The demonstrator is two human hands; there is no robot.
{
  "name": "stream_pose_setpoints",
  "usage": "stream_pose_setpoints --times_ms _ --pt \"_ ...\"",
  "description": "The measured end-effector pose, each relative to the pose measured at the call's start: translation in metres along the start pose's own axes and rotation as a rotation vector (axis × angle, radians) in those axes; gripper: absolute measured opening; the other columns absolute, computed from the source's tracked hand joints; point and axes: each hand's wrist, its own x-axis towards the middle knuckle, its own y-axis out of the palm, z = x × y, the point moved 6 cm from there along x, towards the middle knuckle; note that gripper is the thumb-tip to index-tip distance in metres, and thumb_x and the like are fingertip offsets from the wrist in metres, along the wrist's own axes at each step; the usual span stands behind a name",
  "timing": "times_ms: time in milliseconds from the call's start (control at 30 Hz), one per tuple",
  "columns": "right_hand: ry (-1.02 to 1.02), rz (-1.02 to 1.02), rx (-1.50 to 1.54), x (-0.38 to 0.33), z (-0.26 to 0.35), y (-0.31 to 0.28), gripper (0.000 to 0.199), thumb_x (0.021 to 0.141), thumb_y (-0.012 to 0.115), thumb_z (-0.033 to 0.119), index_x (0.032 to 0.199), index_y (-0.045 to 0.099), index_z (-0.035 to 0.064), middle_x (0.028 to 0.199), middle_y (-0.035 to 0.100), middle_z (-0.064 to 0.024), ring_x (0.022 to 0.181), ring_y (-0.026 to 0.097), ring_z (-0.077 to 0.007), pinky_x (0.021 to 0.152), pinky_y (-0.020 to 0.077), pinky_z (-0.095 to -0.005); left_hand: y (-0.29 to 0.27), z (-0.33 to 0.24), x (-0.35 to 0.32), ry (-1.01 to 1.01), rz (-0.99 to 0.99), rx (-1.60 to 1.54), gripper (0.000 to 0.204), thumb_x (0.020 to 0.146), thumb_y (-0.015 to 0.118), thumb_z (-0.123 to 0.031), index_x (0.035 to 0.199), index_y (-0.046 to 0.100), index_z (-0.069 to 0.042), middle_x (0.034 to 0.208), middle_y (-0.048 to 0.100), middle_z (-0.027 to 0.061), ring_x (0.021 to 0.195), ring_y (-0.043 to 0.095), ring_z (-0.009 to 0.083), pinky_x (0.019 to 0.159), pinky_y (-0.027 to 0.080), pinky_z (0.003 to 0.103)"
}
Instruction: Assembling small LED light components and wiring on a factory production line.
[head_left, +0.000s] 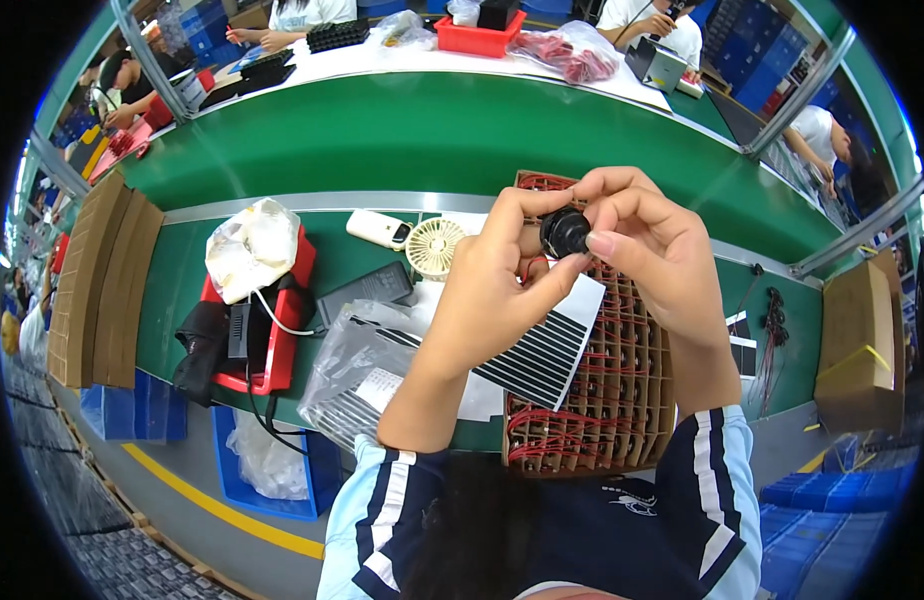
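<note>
A small black round part (564, 234) with a thin red wire is held between both hands above the workbench. My left hand (494, 270) is closed round its left side with thumb and fingers. From the right, my right hand (654, 232) pinches the same part between thumb and fingertips. Beneath the hands lies a cardboard tray with dividers (630, 410), its cells holding several parts with red wires. A white sheet with black strips (544, 358) overlaps the tray's left side, partly under my left forearm.
Left on the bench are a red bin (274, 372), a clear plastic bag (347, 365), a black power adapter (367, 290) and a cream handheld fan (434, 248). Cardboard boxes (860, 340) stand at both ends. Black cables (774, 325) lie at right. Co-workers sit beyond the green partition (432, 130).
</note>
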Motion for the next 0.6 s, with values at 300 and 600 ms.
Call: stream_pose_setpoints --times_ms 300,600 --pt "0.018 -0.018 0.002 0.0 -0.006 -0.002 0.012 0.077 0.06 0.005 0.081 0.056 -0.0058 0.104 0.045 -0.0097 0.082 0.05 -0.0122 0.07 0.0462 -0.0241 0.001 0.001 0.0 -0.002 -0.005 0.091 0.038 0.072 0.065 -0.005 0.105 0.045 0.0 0.065 0.059 0.0045 0.049 0.046 0.0043 0.045 0.036 0.018" --pt "0.024 0.027 0.117 0.0 -0.023 -0.002 0.012 0.078 0.06 0.007 0.081 0.051 -0.0003 0.102 0.041 -0.0066 0.085 0.048 -0.0107 0.07 0.0439 -0.023 0.004 0.006 -0.004 0.004 -0.033 0.125 0.036 0.073 0.064 -0.005 0.103 0.045 0.0 0.058 0.054 0.0047 0.048 0.048 0.0071 0.044 0.037 0.02"
